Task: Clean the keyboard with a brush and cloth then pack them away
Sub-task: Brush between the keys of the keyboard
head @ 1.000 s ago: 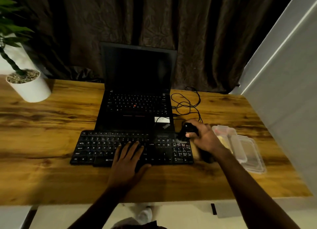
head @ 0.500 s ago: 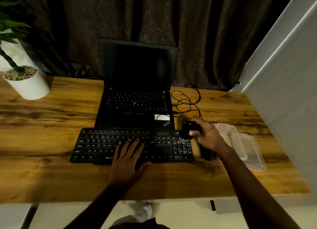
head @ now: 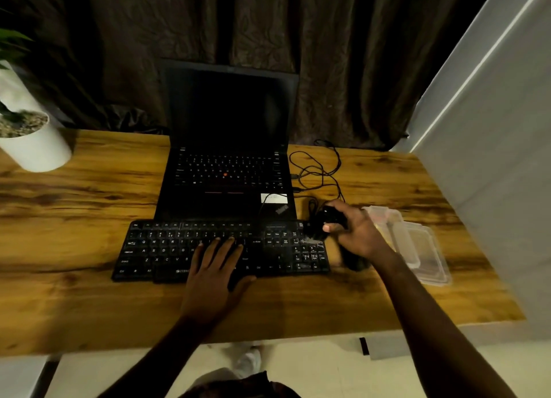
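a dark crumpled curtain hangs behind a wood-grain table, and a pale grey wall closes in the right side. an open black laptop with a dark screen stands at the back middle of the table. the black keyboard lies directly in front of it, its far edge against the laptop's front edge. a white plant pot sits at the far left, and a clear plastic container lies near the right edge. the left hand rests flat on the middle of the keyboard, fingers straight and spread over the keys. the right hand curls around a dark brush just off the keyboard's right end (too blurred to make out the bristles clearly). a thin black cable loops on the table right of the laptop.
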`<state>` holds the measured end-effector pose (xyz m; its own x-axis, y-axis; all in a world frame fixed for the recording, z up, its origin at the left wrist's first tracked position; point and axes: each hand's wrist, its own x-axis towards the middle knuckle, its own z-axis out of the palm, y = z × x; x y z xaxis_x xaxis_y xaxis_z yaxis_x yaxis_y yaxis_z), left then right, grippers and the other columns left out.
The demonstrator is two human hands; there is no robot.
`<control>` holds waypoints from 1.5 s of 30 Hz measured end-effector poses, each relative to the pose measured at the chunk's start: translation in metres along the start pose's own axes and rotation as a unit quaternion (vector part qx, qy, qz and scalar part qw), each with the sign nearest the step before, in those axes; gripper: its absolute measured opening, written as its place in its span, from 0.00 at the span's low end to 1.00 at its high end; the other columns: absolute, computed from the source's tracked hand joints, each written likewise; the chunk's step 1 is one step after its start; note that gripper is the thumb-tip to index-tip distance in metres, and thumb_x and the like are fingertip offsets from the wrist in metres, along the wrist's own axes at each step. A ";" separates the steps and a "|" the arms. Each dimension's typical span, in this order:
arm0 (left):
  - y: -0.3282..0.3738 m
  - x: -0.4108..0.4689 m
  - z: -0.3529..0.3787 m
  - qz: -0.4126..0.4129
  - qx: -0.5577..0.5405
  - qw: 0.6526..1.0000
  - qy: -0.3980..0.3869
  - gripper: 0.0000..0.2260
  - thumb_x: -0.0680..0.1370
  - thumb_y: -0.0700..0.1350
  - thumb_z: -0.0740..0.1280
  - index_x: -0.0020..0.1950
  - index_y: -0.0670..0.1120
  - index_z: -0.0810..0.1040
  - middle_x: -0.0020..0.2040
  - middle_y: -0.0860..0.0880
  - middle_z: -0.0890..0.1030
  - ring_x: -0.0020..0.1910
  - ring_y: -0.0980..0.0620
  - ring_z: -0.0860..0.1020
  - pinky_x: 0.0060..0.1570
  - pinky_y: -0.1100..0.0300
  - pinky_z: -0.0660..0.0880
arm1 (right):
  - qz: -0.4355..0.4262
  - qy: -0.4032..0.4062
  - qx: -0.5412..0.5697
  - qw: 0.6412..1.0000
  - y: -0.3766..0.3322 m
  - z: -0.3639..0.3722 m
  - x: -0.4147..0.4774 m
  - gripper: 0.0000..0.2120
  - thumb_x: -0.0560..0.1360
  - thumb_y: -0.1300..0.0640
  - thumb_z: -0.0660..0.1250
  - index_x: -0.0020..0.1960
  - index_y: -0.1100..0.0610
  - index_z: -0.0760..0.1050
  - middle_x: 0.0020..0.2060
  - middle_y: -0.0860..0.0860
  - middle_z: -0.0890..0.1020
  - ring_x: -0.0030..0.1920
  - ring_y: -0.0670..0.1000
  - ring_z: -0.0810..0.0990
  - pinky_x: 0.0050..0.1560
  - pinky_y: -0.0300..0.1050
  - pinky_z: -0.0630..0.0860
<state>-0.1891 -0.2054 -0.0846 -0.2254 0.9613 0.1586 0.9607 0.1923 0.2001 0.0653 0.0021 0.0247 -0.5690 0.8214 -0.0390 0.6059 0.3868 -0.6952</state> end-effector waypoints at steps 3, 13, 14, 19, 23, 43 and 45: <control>0.000 0.000 0.000 -0.003 0.000 1.000 0.002 0.33 0.80 0.70 0.50 0.76 0.51 0.68 0.77 0.48 0.65 0.77 0.46 0.60 0.76 0.42 0.48 | 0.002 0.009 -0.039 0.999 0.010 -0.014 -0.005 0.18 0.74 0.63 0.72 0.60 0.48 0.75 0.50 0.54 0.83 0.52 0.56 0.82 0.52 0.53 0.81; 0.000 -0.001 0.000 -0.002 0.000 1.000 0.002 0.33 0.80 0.70 0.50 0.75 0.50 0.69 0.77 0.48 0.65 0.77 0.45 0.61 0.76 0.40 0.52 | -0.021 -0.012 0.004 1.000 -0.024 0.029 0.000 0.20 0.76 0.60 0.70 0.63 0.42 0.71 0.54 0.53 0.79 0.53 0.52 0.80 0.43 0.43 0.81; 0.000 0.000 0.000 -0.001 0.001 1.000 0.001 0.33 0.80 0.70 0.50 0.75 0.50 0.69 0.77 0.48 0.65 0.77 0.45 0.61 0.76 0.40 0.53 | -0.021 -0.016 -0.002 1.000 -0.025 0.028 0.001 0.19 0.77 0.61 0.70 0.62 0.43 0.72 0.54 0.52 0.79 0.52 0.51 0.80 0.43 0.43 0.81; 0.001 0.000 -0.001 0.000 -0.002 1.000 -0.001 0.33 0.80 0.70 0.48 0.74 0.50 0.70 0.76 0.47 0.67 0.76 0.44 0.63 0.74 0.41 0.52 | -0.003 0.001 -0.060 0.998 -0.007 -0.002 -0.001 0.18 0.76 0.59 0.70 0.64 0.48 0.74 0.52 0.53 0.82 0.53 0.54 0.81 0.51 0.50 0.81; 0.001 0.000 -0.002 0.000 0.004 1.000 -0.004 0.33 0.80 0.70 0.49 0.75 0.50 0.69 0.77 0.47 0.67 0.76 0.44 0.63 0.74 0.41 0.51 | 0.007 0.000 -0.081 0.997 -0.009 0.003 0.002 0.19 0.75 0.58 0.70 0.63 0.42 0.72 0.54 0.54 0.80 0.55 0.55 0.78 0.52 0.53 0.80; 0.001 0.001 -0.002 0.000 0.003 1.000 -0.006 0.33 0.80 0.70 0.48 0.74 0.49 0.70 0.76 0.46 0.68 0.76 0.44 0.63 0.75 0.40 0.55 | 0.007 -0.023 -0.059 0.998 -0.022 0.035 0.002 0.22 0.76 0.55 0.70 0.64 0.36 0.69 0.56 0.54 0.76 0.57 0.57 0.75 0.49 0.54 0.81; 0.001 0.000 -0.001 0.000 0.002 1.000 -0.005 0.33 0.80 0.70 0.49 0.74 0.49 0.70 0.76 0.46 0.68 0.76 0.44 0.63 0.75 0.39 0.55 | 0.002 -0.028 -0.046 0.999 -0.027 0.035 0.002 0.21 0.76 0.57 0.70 0.62 0.36 0.69 0.56 0.54 0.77 0.56 0.57 0.78 0.46 0.57 0.84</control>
<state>-0.1885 -0.2050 -0.0829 -0.2236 0.9633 0.1484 0.9613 0.1929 0.1968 0.0286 -0.0213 0.0187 -0.5954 0.7991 -0.0829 0.6551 0.4232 -0.6258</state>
